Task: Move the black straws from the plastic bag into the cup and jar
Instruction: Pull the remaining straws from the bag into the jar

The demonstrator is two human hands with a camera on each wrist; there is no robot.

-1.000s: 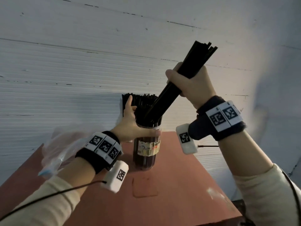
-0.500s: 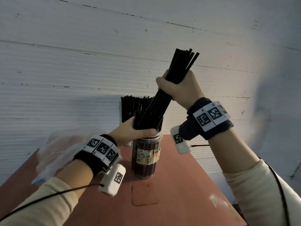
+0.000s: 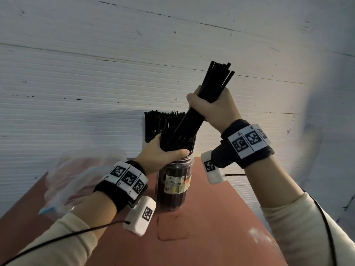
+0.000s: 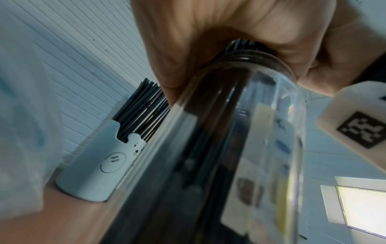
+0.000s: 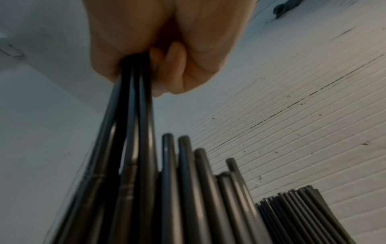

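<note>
The black straw bundle (image 3: 194,120) leans toward 1 o'clock, bottom ends down in the clear labelled jar (image 3: 173,186), which stands upright on the reddish table and is already packed with straws. The pale cup (image 4: 98,171) at about 11 o'clock behind the jar is stuffed with straws too. Crumpled plastic bag (image 3: 76,179) lies at 9 o'clock.

Glossy black straws (image 3: 194,121), clear jar (image 3: 173,189)

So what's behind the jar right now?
A pale cup packed with black straws stands behind the jar. In the head view the jar and left hand hide the cup's body.
</note>
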